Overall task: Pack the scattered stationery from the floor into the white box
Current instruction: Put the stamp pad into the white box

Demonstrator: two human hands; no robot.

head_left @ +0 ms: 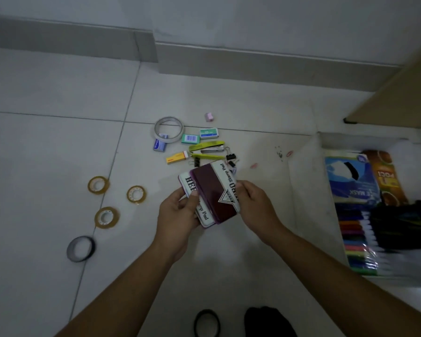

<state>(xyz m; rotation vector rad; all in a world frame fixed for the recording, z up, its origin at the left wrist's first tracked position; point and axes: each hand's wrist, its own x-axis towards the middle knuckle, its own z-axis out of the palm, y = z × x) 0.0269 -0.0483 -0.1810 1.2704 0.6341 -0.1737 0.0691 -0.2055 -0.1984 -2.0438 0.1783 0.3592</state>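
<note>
Two stamp pad tins (219, 190) are held above the floor, just left of the white box (311, 190), with the maroon-lidded one lying crosswise over the other. The lower tin is pinched by the left hand (178, 210), thumb pressed on its lid and fingers curled beneath. The upper tin's right edge is gripped by the right hand (255, 203), fingers curled round it.

Inside the white box, a face mask pack (350, 176) and a set of coloured markers (357, 239) are seen.

Left of the box and nearer the wall, a cluster is spread on the floor: a white tape ring (168, 129), small staple boxes (209, 133), green staplers (207, 145), a yellow eraser (176, 158), black binder clips (231, 157) and a pink sharpener (209, 117).

Much farther left of the box, three clear tape rolls (106, 217) are laid flat, and a black tape roll (80, 248) is seen beside them.
</note>
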